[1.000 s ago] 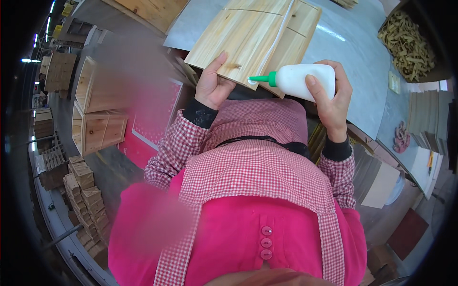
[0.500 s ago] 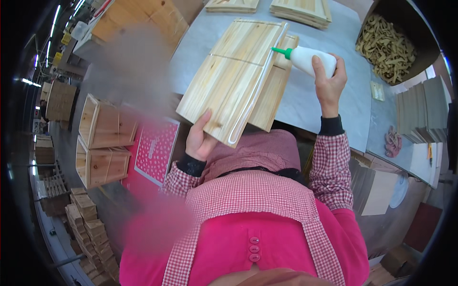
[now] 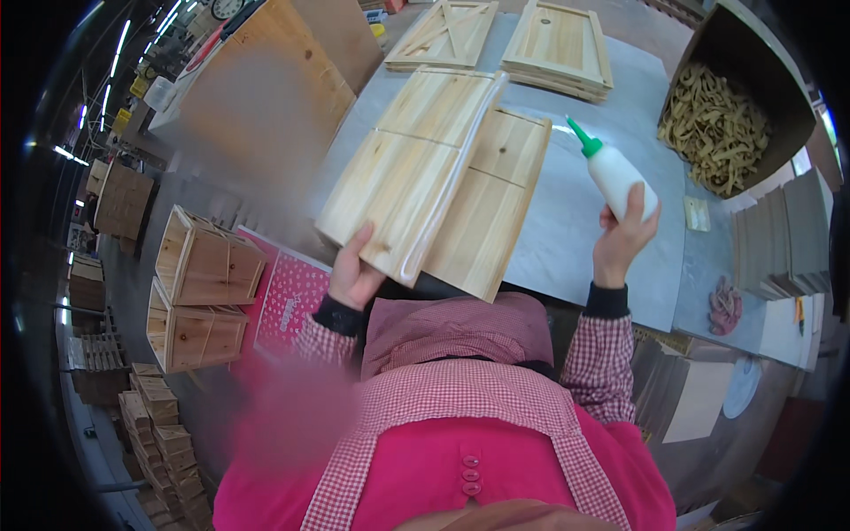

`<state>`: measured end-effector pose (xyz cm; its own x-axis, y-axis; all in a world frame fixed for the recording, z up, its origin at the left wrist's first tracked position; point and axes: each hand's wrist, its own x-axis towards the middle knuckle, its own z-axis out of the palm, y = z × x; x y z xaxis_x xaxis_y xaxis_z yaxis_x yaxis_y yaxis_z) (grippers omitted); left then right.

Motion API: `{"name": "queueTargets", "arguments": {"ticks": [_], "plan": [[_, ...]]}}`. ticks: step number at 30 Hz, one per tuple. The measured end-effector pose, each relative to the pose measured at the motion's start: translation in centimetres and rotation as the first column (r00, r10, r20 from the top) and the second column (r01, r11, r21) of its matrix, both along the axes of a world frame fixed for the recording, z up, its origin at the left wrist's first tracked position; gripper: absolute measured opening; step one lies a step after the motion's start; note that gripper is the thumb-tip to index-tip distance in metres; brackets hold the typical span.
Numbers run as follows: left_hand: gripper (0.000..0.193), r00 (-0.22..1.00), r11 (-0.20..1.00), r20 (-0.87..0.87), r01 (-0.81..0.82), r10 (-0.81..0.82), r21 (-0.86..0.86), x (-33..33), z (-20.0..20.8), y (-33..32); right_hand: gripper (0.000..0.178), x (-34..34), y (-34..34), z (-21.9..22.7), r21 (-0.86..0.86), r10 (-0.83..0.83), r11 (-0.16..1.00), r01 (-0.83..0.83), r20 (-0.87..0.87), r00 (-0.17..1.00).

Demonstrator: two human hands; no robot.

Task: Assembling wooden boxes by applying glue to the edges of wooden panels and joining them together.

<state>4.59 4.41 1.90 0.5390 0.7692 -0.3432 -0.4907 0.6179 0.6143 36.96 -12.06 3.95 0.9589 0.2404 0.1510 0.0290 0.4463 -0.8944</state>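
My left hand [image 3: 356,273] grips the near left corner of a wooden panel [image 3: 403,168], thumb on top and fingers underneath. A white line of glue [image 3: 452,190] runs along the panel's right edge and curls round at the near corner. Partly beneath it, to the right, lies a second wooden panel [image 3: 496,199]. My right hand [image 3: 624,237] is wrapped round a white squeeze bottle [image 3: 620,177] with a green nozzle. The nozzle points up and to the left, over the table and apart from the panels.
Stacked wooden panels [image 3: 553,44] and a cross-braced panel [image 3: 443,34] lie at the table's far side. A carton [image 3: 766,80] of curled wood pieces stands far right. Grey boards [image 3: 775,226] and a pink cloth [image 3: 725,305] are at right. Wooden crates [image 3: 208,261] stand at left.
The bottle's nozzle has lifted off the glued edge and the bottle has swung right, tipping upward. The glued panel has shifted slightly left, showing more of the panel beneath. My view has tilted up.
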Motion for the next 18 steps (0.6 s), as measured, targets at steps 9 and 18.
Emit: {"name": "queueTargets", "arguments": {"ticks": [9,18], "plan": [[0.042,0.991,0.994,0.083,-0.107,0.107,0.005,11.2,0.3,21.7,0.043,-2.0,-2.4,0.5,0.003,-0.017,1.000,0.018,-0.034,0.999],[0.039,0.986,0.990,0.091,-0.143,0.143,-0.006,20.8,1.6,29.4,0.044,-1.7,-2.2,0.2,-0.051,0.007,0.999,-0.011,-0.083,0.997]]}}
